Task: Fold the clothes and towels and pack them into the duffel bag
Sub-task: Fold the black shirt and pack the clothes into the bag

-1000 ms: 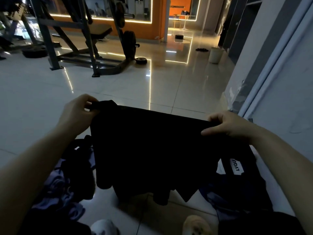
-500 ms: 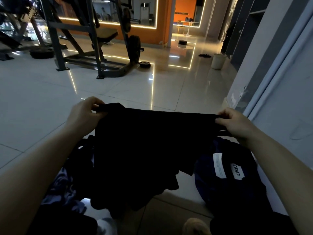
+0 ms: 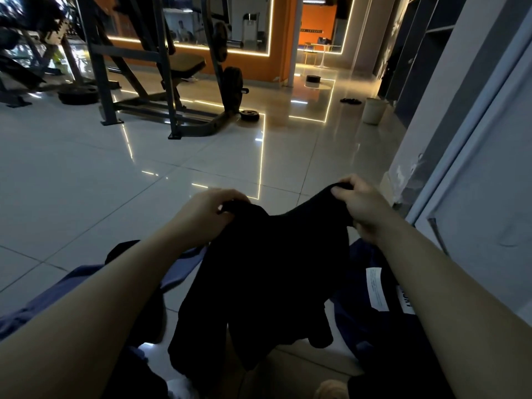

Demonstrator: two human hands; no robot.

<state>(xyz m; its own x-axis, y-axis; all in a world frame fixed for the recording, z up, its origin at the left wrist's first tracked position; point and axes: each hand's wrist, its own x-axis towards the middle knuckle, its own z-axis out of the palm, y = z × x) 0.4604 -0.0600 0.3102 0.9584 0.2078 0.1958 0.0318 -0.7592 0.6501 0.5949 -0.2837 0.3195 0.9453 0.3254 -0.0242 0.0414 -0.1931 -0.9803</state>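
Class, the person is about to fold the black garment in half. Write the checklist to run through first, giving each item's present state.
1. Left hand grips one top corner of the black garment: ok.
2. Right hand grips the other top corner: ok.
3. Top edge taut between the hands: not ok, it sags in the middle.
4. Garment hangs flat, without bunching: not ok, the lower part hangs in uneven folds.
5. Duffel bag within reach, under the right forearm: ok.
6. Bag open to receive the garment: cannot tell, too dark.
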